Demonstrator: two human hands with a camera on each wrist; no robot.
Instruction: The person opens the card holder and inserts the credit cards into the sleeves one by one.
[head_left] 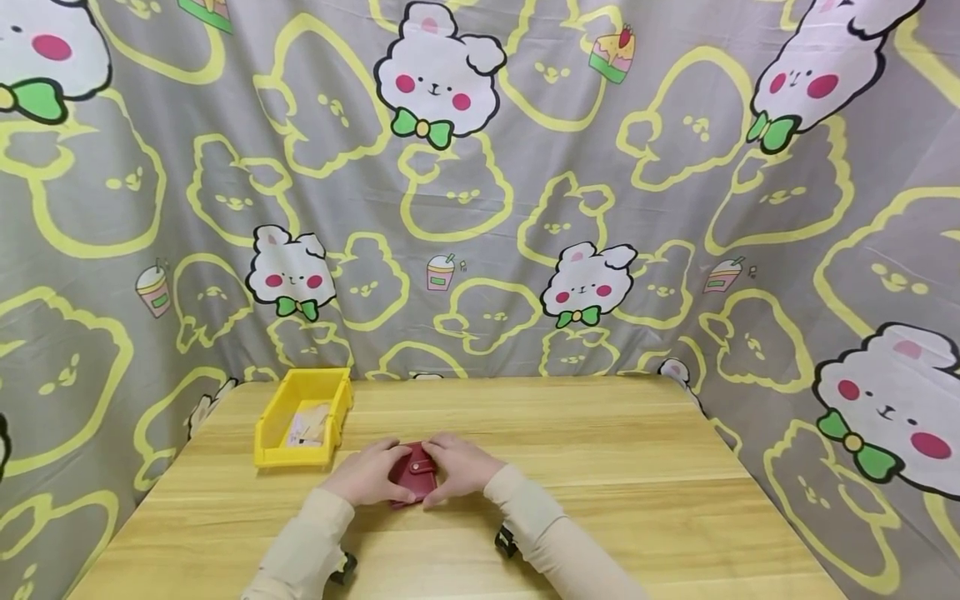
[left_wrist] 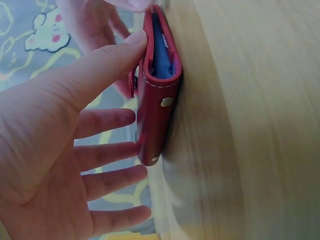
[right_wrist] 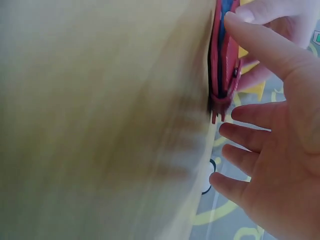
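A dark red wallet [head_left: 414, 482] with a snap strap lies on the wooden table between both hands. In the left wrist view its stitched edge, metal studs and blue inside show. My left hand [head_left: 366, 473] is at its left side, thumb [left_wrist: 135, 39] against the near corner, the other fingers spread and fairly straight beside it. From the right, my right hand [head_left: 463, 465] flanks the wallet, its thumb [right_wrist: 245, 27] at the edge and its fingers extended loosely apart. Whether the right fingertips touch the wallet is hard to tell.
A yellow plastic bin [head_left: 292, 457] stands to the left, with pale papers or packets [head_left: 307, 425] inside. Wooden tabletop [head_left: 600, 483] extends to the right. A patterned grey curtain [head_left: 480, 233] hangs behind the table and along both sides.
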